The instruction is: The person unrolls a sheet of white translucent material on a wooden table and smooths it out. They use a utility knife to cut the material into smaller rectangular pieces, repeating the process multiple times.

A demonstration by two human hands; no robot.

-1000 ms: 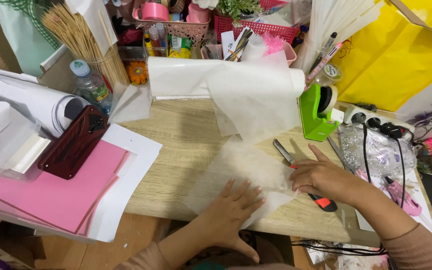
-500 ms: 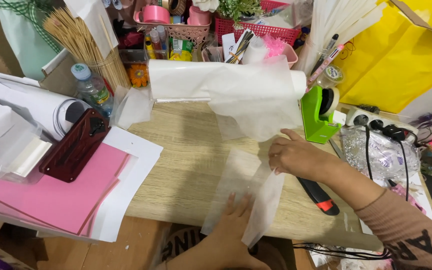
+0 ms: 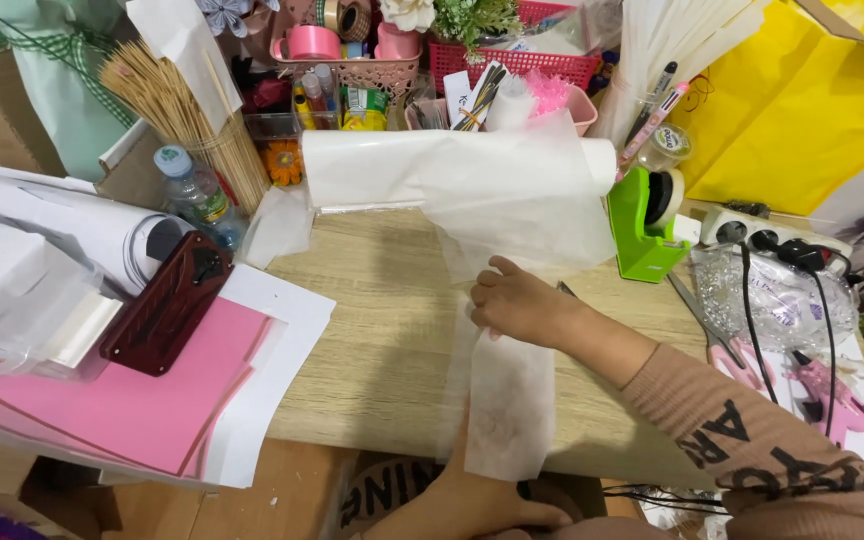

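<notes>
Slid further left since earlier: right hand (image 3: pixel 520 305) pinching white tissue sheet (image 3: pixel 507 400) off roll (image 3: pixel 372 168); left hand (image 3: pixel 472 505) gripping its lower edge; folded narrow, not yet cut free

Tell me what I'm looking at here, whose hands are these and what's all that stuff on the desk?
This picture comes from a camera worn on a person's head, looking down at their own two hands, so there is no machine. The right hand presses on a thin white sheet that lies on the wooden desk and hangs over its front edge. The left hand is at the sheet's lower end, below the desk's edge; whether it grips it is unclear. Behind is a white roll of the same material. Around it are a green tape dispenser, pink paper, a bundle of wooden sticks and pink scissors.
</notes>
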